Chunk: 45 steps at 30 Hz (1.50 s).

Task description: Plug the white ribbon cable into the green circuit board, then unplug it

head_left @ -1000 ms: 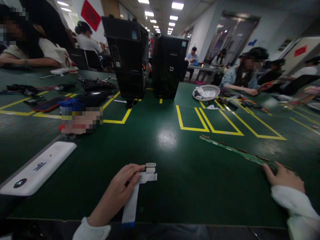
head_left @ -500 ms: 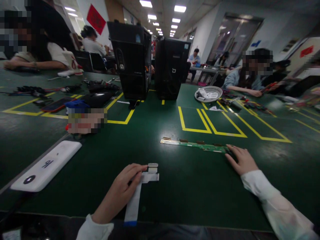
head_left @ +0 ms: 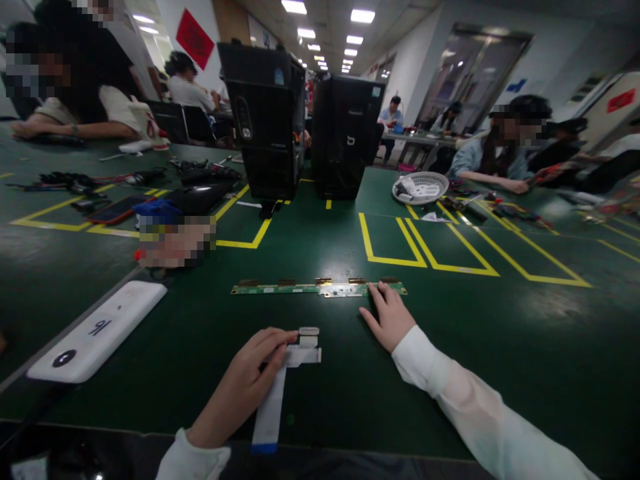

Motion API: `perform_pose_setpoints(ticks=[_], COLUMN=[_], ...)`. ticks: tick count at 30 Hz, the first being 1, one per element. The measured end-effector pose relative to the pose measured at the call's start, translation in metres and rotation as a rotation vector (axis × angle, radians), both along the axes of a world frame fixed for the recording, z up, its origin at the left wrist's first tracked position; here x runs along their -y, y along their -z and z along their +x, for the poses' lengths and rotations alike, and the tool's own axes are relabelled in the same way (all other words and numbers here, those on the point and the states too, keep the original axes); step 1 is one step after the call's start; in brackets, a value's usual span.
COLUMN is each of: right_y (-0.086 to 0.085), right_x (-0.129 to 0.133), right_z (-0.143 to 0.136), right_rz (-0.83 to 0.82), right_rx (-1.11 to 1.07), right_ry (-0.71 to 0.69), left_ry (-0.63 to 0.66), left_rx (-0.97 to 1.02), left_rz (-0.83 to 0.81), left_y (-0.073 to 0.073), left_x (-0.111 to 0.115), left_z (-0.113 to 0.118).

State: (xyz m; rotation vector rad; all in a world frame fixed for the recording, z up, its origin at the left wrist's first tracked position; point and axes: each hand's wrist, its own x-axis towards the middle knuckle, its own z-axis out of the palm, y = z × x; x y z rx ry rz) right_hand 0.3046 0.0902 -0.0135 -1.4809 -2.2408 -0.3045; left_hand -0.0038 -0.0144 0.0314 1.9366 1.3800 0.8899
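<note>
A narrow green circuit board (head_left: 310, 290), brown-tabbed along its far edge, lies on the dark green table (head_left: 345, 407) — right hand (head_left: 391, 321) spread, fingertips touching it. The left hand (head_left: 245, 370) touches a white, blue-ended ribbon cable (head_left: 270, 410); whether it pinches, I cannot tell. Two black computer towers (head_left: 345, 137) stand beyond under ceiling lights (head_left: 362, 16).

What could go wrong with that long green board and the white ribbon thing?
The white ribbon cable's blue end reaches the near edge of the table, so it might snag. The left hand, touching the cable, could crease it. The right hand touches the thin green board; pressing hard might bend it.
</note>
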Motion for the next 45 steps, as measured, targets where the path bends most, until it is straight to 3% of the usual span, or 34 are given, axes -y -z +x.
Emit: perform_pose_setpoints(ticks=[6,13,15,18,22,29,35,39,45], right_y=[-0.007,-0.015,-0.021,-0.030,-0.030,-0.022,-0.020,-0.019,-0.015], right_x=[0.010,0.012,0.008,-0.003,-0.019,-0.024,-0.022,-0.022,-0.022], right_z=[-0.029,-0.025,-0.019,-0.004,0.017,0.027,0.026,0.026,0.026], right_rz=[-0.070,-0.019,-0.017,-0.015,-0.038,-0.103,-0.132,-0.140,-0.123], right_rx=[0.027,0.071,0.109,0.174,0.101,0.048,0.063,0.056,0.037], right_ry=[0.004,0.028,-0.034,-0.262,-0.468,-0.521,-0.483,-0.480,-0.500], left_ry=[-0.017,-0.021,-0.006,-0.005,-0.013,-0.042,-0.087,-0.041,0.184], left_rx=[-0.019,-0.022,-0.016,-0.013,-0.013,-0.014,-0.078,-0.188,-0.434], left_rz=[0.005,0.000,0.012,0.018,0.012,0.020,0.096,0.169,0.207], left_y=[-0.003,-0.001,0.001,0.002,0.000,-0.001,-0.001,-0.005,-0.014], left_x=[0.000,0.000,0.000,0.000,0.000,-0.001,-0.001,0.003,0.010], left_z=[0.001,0.000,0.000,-0.001,0.000,0.001,-0.002,0.002,0.019])
